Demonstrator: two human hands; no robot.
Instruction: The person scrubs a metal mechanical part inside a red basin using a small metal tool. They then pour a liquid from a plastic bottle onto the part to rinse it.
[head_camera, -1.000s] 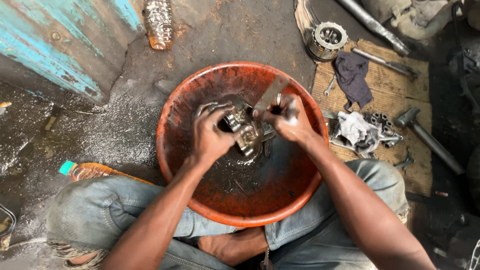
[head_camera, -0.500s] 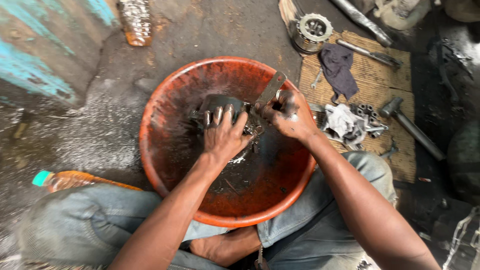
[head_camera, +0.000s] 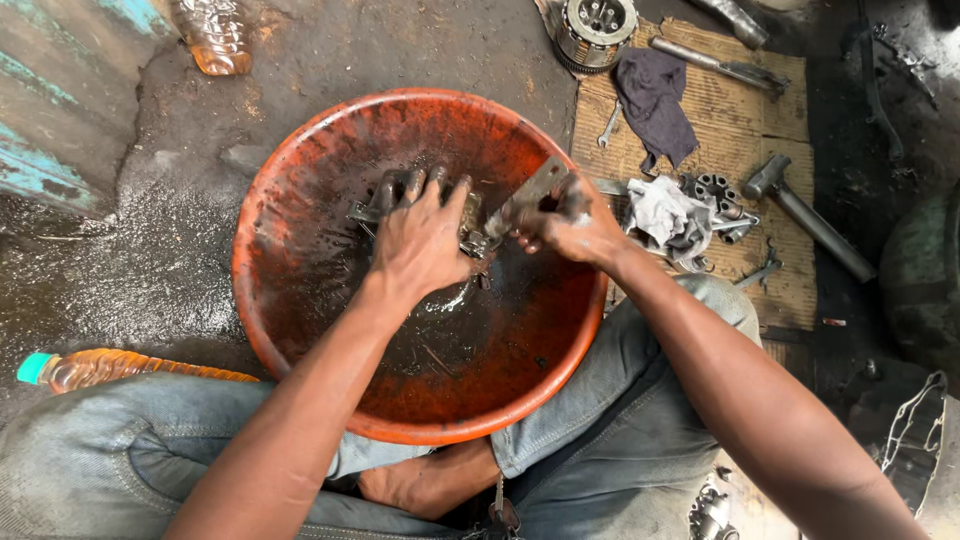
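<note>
Mid-scrape: your left hand (head_camera: 420, 245) clamps the greasy metal engine part (head_camera: 470, 232) in the orange plastic basin (head_camera: 300, 330); right hand (head_camera: 572, 228) grips the flat metal blade (head_camera: 530, 192). Next stroke probably needs a steady hold.

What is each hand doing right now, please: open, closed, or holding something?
Left hand: closed over the greasy metal part in the orange basin.
Right hand: closed on a flat metal blade set against that part.
</note>
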